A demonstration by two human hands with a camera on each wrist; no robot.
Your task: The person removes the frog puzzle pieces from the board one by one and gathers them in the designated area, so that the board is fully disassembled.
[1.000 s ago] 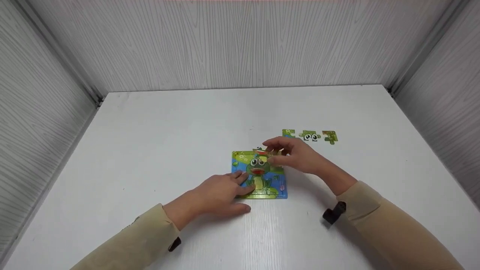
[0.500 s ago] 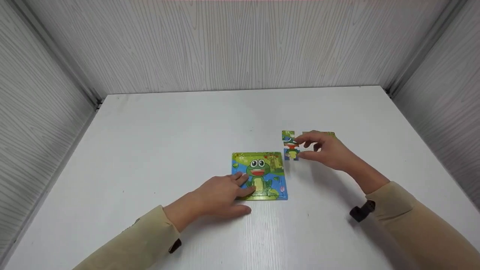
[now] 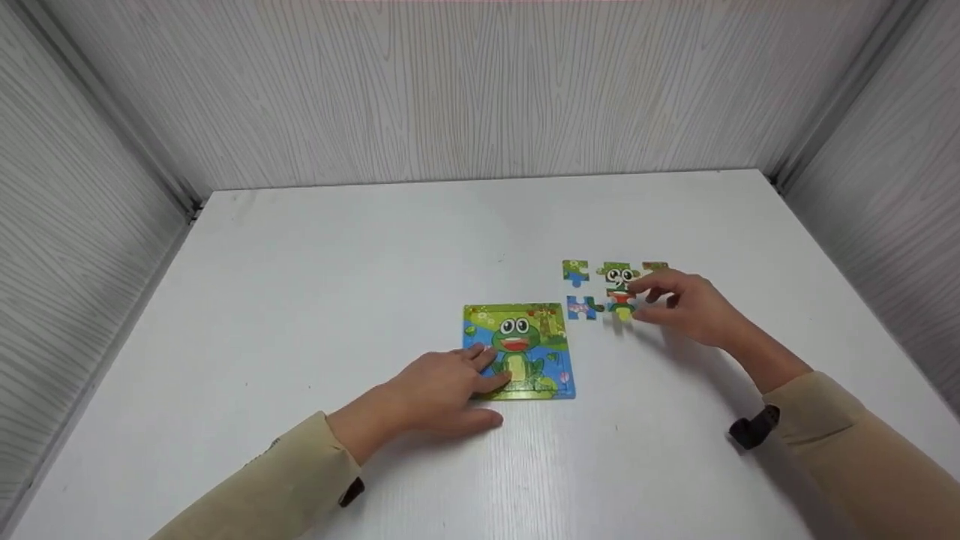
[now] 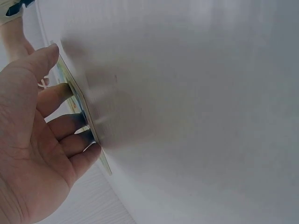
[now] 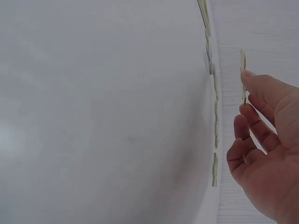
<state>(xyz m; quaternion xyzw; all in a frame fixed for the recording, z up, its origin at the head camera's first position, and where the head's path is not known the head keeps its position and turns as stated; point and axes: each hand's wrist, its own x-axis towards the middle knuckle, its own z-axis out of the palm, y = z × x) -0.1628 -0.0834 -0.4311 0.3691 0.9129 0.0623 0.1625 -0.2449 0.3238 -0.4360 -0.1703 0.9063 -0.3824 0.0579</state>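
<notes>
Left wall: We see a pale wall (image 3: 75, 225) with wavy gray lines.
Left sleeve: We see a tan sleeve (image 3: 277, 472) with a small dark bit under its cuff.
Left hand: We see the left hand (image 3: 439, 390) lying with straight fingers on the frog board; its thumb sticks out past the near edge.
Frog board: We find the frog board (image 3: 540, 341) flat on the white table (image 3: 337, 300), near the middle. Its frog has big eyes and a red mouth.
Flower piece: We see the flower piece (image 3: 574, 270) on the table, above the board's right corner.
Pink piece: We see the pink and blue piece (image 3: 580, 308) just beside that corner.
Eyes piece: We see the eyes piece (image 3: 616, 271), partly covered in the head view by the mouth piece.
Mouth piece: We see the mouth piece (image 3: 621, 298) up off the table.
Corner piece: We see only some of the corner piece (image 3: 655, 265) behind the fingers.
Right hand: We see the right hand (image 3: 694, 307) pinching the mouth piece with thumb and finger.
Right sleeve: We see another tan sleeve (image 3: 847, 442) with a black thing (image 3: 754, 429) at its cuff.
</notes>
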